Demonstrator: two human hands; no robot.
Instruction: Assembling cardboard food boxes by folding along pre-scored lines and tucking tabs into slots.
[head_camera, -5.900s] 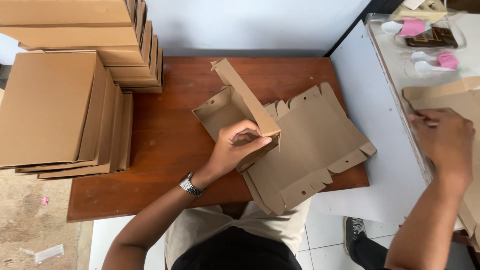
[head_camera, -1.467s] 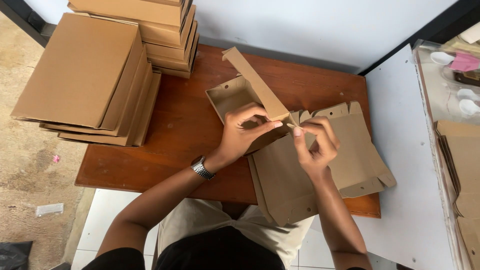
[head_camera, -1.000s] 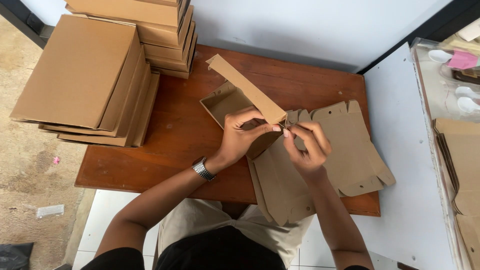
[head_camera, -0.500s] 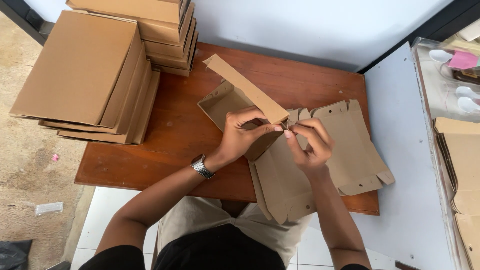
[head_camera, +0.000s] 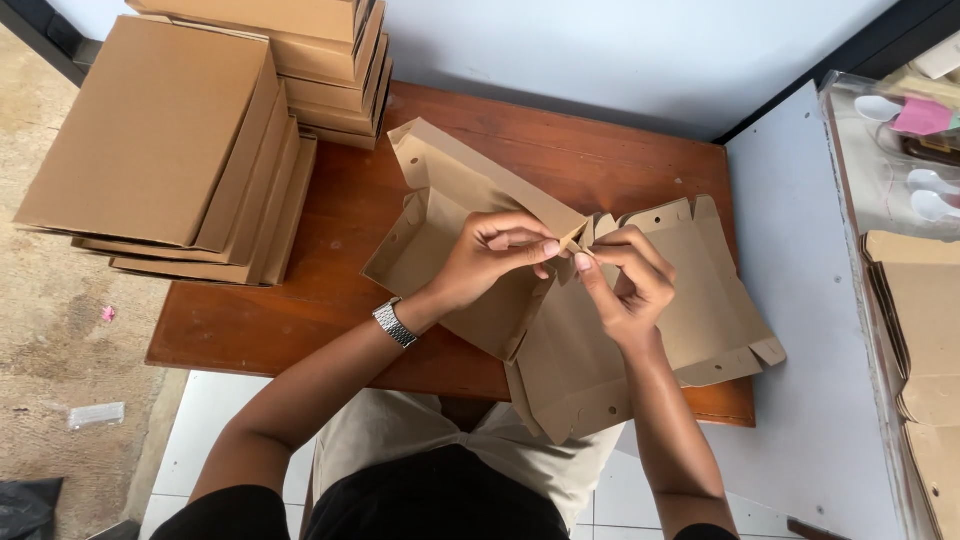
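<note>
While both hands pinch a corner tab, left hand (head_camera: 497, 262) and right hand (head_camera: 625, 285) are mid-fold on the box (head_camera: 640, 330); tucking it looks next.

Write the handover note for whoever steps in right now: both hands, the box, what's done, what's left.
Left hand: pinching a corner tab of the half-folded cardboard box, thumb and forefinger closed.
Right hand: pinching the same corner from the other side.
Box lies on the wooden table, left half with walls raised, right half flat.
Done: finished boxes stacked at the table's far left.
Left: this corner not locked; right-side flaps unfolded.
</note>
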